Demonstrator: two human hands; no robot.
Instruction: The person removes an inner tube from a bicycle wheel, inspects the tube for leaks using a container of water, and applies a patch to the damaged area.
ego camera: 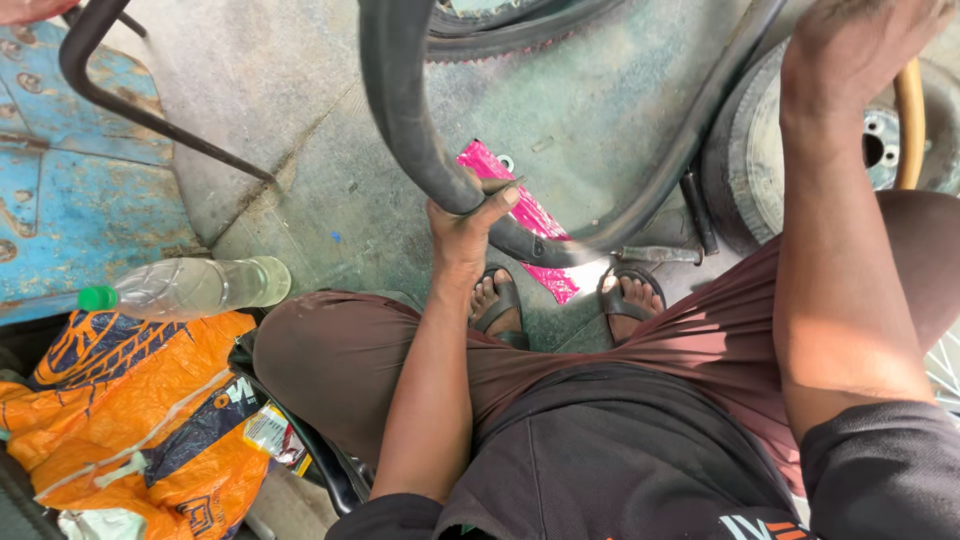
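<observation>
Left hand clenched on inner tube; right hand gripping tube's far side. Tube out, loose over floor; no patching visible yet.

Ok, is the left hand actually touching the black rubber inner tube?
Touching. The head view shows the left hand wrapped around the black rubber inner tube, thumb pressed across its lower curve, with no gap.

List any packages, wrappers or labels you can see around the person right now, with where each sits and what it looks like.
Orange woven plastic sack: lower left beside the person's knee, crumpled, with dark blue and white printing.
Small white label: on the sack's right edge, rectangular, with red marks.
Clear plastic bottle with green cap: lying on its side above the sack, no label visible.
Bright pink flat wrapper: on the concrete floor between the sandalled feet, partly behind the black rubber inner tube.
</observation>
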